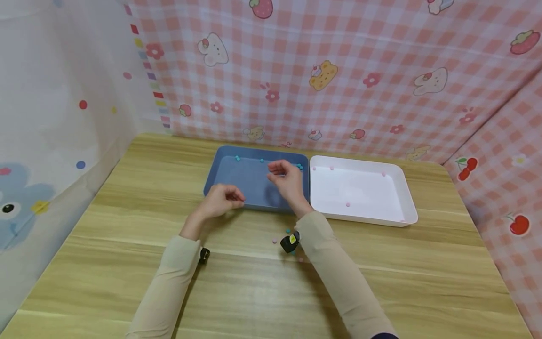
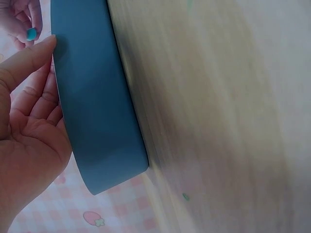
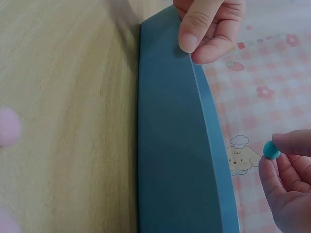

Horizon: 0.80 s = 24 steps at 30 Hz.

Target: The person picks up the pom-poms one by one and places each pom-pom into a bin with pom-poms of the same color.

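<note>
My right hand [image 1: 288,182] is over the right part of a blue tray [image 1: 250,179], pinching a small teal ball [image 3: 271,150] between thumb and fingertips. The same ball shows at the upper left of the left wrist view. At the tray's near edge, toward its left, my left hand [image 1: 220,200] grips the rim, thumb outside and fingers over the inner side [image 2: 36,102]. Several teal balls [image 1: 261,161] lie inside the blue tray along its far side.
A white tray [image 1: 360,188] stands against the blue tray's right side, with several pink balls [image 1: 348,205] in it. Loose pink balls [image 1: 274,241] and a teal ball [image 1: 288,230] lie on the wooden table [image 1: 237,292] near my right wrist. Patterned cloth [image 1: 292,56] hangs behind.
</note>
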Tool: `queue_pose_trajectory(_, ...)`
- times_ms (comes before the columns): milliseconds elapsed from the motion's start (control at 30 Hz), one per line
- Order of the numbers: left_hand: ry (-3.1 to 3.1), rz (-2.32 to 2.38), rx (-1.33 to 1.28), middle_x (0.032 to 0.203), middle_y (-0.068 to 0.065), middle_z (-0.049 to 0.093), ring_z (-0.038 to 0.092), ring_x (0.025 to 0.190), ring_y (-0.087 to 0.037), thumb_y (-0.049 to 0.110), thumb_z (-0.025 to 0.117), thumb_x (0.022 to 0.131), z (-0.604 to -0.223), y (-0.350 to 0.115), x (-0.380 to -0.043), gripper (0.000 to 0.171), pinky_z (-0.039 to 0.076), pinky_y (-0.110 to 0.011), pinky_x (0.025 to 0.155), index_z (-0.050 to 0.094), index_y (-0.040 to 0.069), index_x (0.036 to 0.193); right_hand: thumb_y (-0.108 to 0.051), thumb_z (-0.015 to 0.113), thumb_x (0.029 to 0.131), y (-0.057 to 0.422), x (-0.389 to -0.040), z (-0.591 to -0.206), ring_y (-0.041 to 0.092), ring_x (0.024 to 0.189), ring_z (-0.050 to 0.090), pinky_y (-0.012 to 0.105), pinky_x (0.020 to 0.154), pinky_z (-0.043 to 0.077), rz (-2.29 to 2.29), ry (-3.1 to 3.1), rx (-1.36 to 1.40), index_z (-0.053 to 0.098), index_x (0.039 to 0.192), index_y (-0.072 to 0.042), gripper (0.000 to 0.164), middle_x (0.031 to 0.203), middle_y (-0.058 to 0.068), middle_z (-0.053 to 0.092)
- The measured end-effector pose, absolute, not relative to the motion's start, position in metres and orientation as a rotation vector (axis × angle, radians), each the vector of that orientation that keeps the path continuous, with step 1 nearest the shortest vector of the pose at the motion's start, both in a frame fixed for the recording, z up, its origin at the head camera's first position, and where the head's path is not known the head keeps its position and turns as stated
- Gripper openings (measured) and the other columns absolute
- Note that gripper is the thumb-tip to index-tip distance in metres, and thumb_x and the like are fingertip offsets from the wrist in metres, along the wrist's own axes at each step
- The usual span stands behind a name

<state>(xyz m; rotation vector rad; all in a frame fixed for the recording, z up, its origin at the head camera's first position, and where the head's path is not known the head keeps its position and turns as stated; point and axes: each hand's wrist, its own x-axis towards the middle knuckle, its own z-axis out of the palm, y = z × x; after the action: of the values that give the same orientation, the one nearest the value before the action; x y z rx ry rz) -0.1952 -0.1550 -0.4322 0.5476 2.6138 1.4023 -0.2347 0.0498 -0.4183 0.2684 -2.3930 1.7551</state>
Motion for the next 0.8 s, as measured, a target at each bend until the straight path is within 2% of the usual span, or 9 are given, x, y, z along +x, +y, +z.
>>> queue_pose_trajectory(500, 2.603, 1.410, 0.541, 0.078, -0.007, 0.068, 0.061, 0.073, -0.016, -0.001, 0.069, 0.081, -0.434, -0.156, -0.197, 0.005, 0.049, -0.028, 0.068, 0.069, -0.003, 0.085, 0.005, 0.069, 0.079, 0.047, -0.239, -0.421, 0.027, 0.087, 0.062, 0.031, 0.078, 0.051, 1.752, -2.427, 0.204, 0.066, 0.099, 0.004, 0.021, 0.095, 0.018, 0.067)
queue_pose_trajectory(800, 2.607, 1.404, 0.527, 0.078, -0.008, 0.068, 0.061, 0.073, -0.017, -0.001, 0.070, 0.080, -0.432, -0.156, -0.195, 0.006, 0.048, -0.028, 0.068, 0.069, -0.004, 0.085, 0.000, 0.071, 0.080, 0.061, -0.229, -0.413, 0.025, 0.089, 0.062, 0.031, 0.079, 0.051, 1.789, -2.394, 0.224, 0.067, 0.101, 0.002, 0.021, 0.096, 0.016, 0.067)
